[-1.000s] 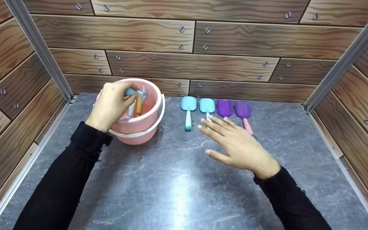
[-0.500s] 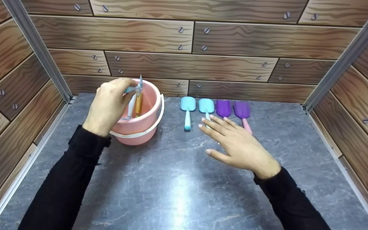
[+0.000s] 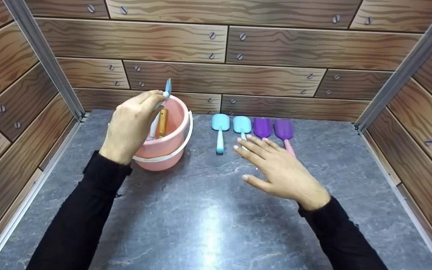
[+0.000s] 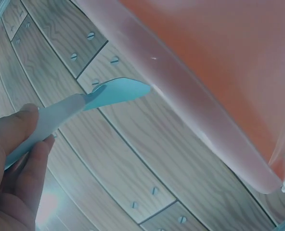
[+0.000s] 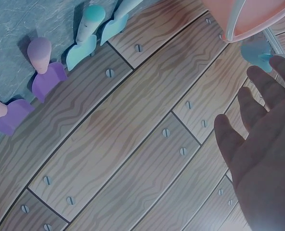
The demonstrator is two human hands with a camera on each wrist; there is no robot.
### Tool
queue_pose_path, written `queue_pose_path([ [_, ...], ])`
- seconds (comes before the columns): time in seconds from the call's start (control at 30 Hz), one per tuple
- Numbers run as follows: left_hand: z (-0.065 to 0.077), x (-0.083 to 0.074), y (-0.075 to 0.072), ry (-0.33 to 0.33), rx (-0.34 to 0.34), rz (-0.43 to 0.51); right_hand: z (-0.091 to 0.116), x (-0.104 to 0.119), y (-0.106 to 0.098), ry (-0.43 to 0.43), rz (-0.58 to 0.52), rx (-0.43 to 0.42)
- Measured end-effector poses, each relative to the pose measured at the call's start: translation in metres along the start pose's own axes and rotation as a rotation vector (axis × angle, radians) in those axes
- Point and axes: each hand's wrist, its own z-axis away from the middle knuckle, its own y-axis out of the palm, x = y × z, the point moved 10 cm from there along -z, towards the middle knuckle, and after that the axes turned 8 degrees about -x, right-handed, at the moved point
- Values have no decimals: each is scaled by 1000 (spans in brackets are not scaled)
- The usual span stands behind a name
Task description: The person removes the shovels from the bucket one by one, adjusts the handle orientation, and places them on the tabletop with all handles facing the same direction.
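My left hand [image 3: 131, 125] holds a toy shovel [image 3: 168, 87] above the pink bucket [image 3: 159, 154]. In the left wrist view the thumb and fingers grip the pale handle, and the light blue blade [image 4: 117, 93] points away from the hand, near the bucket's rim. A yellow handle [image 3: 163, 122] and a whitish one stand inside the bucket. My right hand [image 3: 276, 170], palm down with fingers spread, holds nothing and overlaps the handles of a row of toy shovels. Two have light blue blades [image 3: 220, 122], two have purple blades [image 3: 284, 129].
The bucket's white carrying handle [image 3: 190, 131] hangs down over its front. Grey marbled tabletop [image 3: 186, 221] lies under everything. Walls with a wood-plank print [image 3: 276, 45] close off the back and both sides, with metal posts [image 3: 47, 60] at the corners.
The left hand has lifted the shovel up out of the bucket, its blade now rising above the rim. The right hand has stayed almost still.
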Motion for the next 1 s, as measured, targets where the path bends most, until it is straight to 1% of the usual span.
queue_pose_path([
  [0.2,1,-12,-4,99,-73,-47,-1,1,-3,-14,10,-17],
  [0.33,2,-18,-6,139,-116,-33,-3,3,-7,-46,31,-53],
  [0.43,3,-22,-5,155,-128,-11,-5,5,-9,-65,42,-81],
  [0.5,4,-25,-4,159,-128,6,-6,4,-11,-60,37,-96],
  [0.73,10,-38,-2,207,-129,52,-6,0,-15,-4,-4,-145],
  [0.87,12,-47,-1,252,-144,46,-6,1,-17,1,-9,-174],
  [1.0,16,-56,0,315,-168,3,-7,3,-20,0,-17,-204],
])
